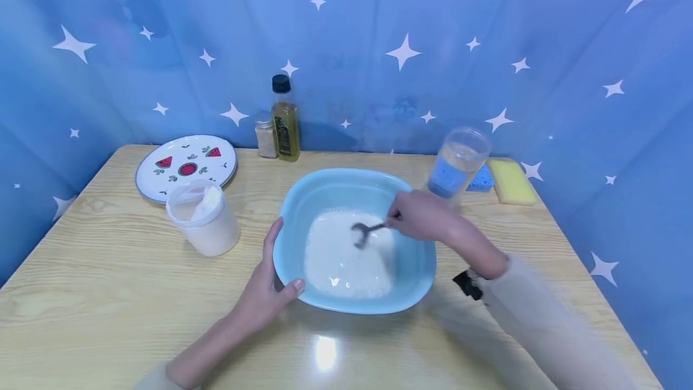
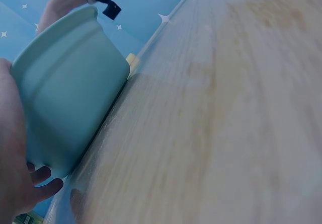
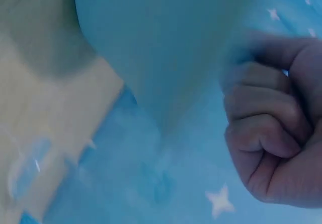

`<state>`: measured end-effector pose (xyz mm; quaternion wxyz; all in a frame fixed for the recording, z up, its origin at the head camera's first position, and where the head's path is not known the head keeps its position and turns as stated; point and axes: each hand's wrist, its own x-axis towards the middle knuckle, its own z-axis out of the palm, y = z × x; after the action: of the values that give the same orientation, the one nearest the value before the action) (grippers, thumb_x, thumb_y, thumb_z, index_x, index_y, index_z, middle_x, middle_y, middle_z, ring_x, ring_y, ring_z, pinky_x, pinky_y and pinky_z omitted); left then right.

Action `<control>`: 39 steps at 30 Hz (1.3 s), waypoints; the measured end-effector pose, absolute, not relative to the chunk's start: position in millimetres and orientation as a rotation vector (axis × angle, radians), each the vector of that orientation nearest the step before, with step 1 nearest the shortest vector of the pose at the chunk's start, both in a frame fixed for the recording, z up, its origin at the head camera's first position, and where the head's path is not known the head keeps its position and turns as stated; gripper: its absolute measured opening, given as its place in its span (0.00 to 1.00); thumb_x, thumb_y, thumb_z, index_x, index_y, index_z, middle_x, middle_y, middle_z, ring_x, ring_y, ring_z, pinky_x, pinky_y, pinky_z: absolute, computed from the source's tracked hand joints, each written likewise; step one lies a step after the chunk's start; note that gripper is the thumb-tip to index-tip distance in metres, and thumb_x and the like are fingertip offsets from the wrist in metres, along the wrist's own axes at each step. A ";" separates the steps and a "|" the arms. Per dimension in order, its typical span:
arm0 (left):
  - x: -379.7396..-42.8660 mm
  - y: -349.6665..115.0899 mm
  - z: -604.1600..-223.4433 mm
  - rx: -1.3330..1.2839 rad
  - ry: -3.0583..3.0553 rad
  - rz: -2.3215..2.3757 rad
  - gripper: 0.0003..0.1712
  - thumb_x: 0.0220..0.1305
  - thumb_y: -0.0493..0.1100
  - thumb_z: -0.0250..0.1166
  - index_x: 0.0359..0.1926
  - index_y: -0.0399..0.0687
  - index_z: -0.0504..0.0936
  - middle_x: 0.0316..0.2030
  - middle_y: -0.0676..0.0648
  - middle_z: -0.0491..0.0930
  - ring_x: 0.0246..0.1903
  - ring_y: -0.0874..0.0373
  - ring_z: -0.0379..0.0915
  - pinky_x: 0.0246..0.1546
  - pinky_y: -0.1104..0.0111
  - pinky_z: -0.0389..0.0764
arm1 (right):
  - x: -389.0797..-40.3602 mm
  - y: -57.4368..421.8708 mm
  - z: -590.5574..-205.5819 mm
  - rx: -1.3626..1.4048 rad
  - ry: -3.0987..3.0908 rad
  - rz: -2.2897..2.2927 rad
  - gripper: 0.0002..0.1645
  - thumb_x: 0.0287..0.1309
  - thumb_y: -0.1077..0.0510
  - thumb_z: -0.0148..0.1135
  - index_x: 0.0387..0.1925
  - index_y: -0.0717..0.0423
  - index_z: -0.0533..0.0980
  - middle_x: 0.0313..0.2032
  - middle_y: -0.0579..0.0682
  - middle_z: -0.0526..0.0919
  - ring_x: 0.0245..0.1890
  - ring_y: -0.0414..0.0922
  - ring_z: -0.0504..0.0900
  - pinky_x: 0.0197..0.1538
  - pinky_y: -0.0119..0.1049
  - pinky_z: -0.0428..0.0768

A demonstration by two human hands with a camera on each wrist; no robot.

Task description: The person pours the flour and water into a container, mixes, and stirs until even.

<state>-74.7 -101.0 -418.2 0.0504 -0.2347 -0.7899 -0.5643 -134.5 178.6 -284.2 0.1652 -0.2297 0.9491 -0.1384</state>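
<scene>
A light blue plastic basin (image 1: 352, 312) stands on the table with a white, milky liquid (image 1: 346, 263) in its bottom. My left hand (image 1: 267, 287) holds the basin at its near left side, thumb over the rim and fingers along the outer wall. In the left wrist view, fingertips (image 2: 43, 175) show low against the basin's wall (image 2: 75, 88). Over the basin's right side, my right hand (image 1: 419, 215) grips the handle of a metal spoon (image 1: 361, 235), its bowl blurred at the liquid. The right wrist view shows that hand's curled fingers (image 3: 266, 118); the spoon is hidden there.
Left of the basin are a white plastic tub (image 1: 211, 233) and a watermelon-patterned plate (image 1: 216, 164). An oil bottle (image 1: 286, 128) and a small jar (image 1: 266, 139) stand behind. At the back right are a clear cup of water (image 1: 457, 161), a blue sponge (image 1: 480, 179) and a yellow sponge (image 1: 511, 182).
</scene>
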 end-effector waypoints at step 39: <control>-74.2 -100.7 -418.3 -0.734 -2.387 -1.710 0.55 0.52 0.48 0.63 0.73 0.60 0.36 0.65 0.41 0.59 0.56 0.49 0.67 0.53 0.46 0.66 | -140.4 204.2 -276.4 -0.676 2.595 -0.403 0.11 0.59 0.60 0.58 0.26 0.56 0.84 0.13 0.42 0.67 0.14 0.36 0.61 0.22 0.30 0.64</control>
<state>-74.2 -100.7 -418.3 0.0576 -0.2421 -0.7873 -0.5641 -140.4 204.2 -276.4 0.2131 -0.2435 0.9350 -0.1452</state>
